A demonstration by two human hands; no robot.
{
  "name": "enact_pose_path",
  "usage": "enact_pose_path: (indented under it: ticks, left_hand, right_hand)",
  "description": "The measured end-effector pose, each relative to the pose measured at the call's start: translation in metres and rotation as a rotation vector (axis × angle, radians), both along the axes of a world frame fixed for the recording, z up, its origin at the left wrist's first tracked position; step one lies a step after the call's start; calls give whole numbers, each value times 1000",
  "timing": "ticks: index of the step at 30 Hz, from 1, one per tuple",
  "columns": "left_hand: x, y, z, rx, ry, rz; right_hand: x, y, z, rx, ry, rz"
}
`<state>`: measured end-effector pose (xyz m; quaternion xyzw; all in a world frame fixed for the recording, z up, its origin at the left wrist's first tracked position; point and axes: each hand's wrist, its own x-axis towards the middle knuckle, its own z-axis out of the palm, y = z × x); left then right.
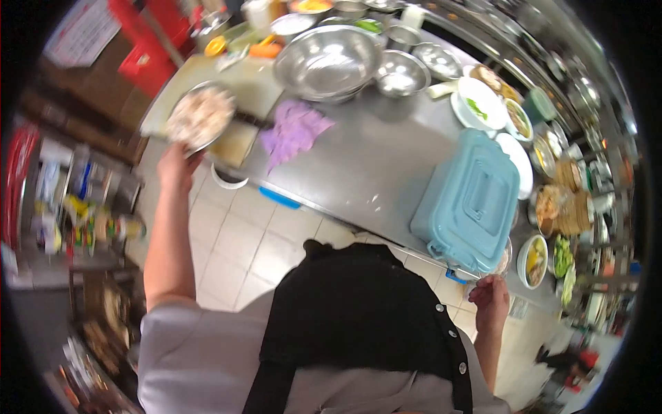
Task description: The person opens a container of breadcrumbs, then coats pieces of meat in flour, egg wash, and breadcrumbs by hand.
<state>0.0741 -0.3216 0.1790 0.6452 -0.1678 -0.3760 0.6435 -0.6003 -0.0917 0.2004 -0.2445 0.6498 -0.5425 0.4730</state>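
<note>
My left hand (178, 169) grips the near rim of a round metal bowl (229, 114). Pale, pinkish chunks of food (200, 114) fill it. The bowl is over the left end of the counter, above a cutting board (258, 86). A crumpled purple cloth (293, 131) lies to its right. Low on the right, my right hand (491, 297) is beside the counter edge, just below a light-blue lidded plastic box (476, 200). Its fingers are curled together; what they hold, if anything, is too small and blurred to name.
A large steel bowl (327, 62) and a smaller steel bowl (401, 74) stand at the back of the counter (365, 159). White bowls (476, 103) and several dishes of food line the right side. A red bin (155, 65) is at the far left. Tiled floor (234, 241) shows below.
</note>
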Motion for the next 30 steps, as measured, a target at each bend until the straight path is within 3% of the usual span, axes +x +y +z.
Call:
enact_pose_path:
  ticks: [6, 11, 18, 19, 21, 23, 25, 27, 29, 30]
  left_hand:
    - [109, -106, -18, 67, -33, 244]
    - [180, -178, -51, -5, 87, 140]
    - [202, -204, -60, -85, 80, 43]
    - [152, -186, -19, 44, -14, 195]
    - [87, -166, 25, 23, -228, 368]
    - [95, -172, 13, -266, -450, 404]
    - [-17, -149, 62, -449, -407, 123]
    - [-139, -130, 88, -441, -631, -268]
    - [-264, -109, 97, -614, -640, -850]
    - [-313, -113, 95, -645, -862, -1083]
  right_hand:
    - [12, 15, 18, 30, 77, -132]
    - [28, 18, 42, 63, 103, -194]
    - [23, 3, 60, 21, 170, -176]
    - [21, 5, 58, 21, 160, -188]
    - [14, 7, 51, 3, 132, -197]
    - [11, 10, 41, 42, 109, -160]
    - [12, 8, 36, 107, 70, -108]
    - [17, 3, 32, 85, 17, -6]
    - [23, -1, 25, 25, 15, 84]
    - [24, -4, 22, -7, 26, 120]
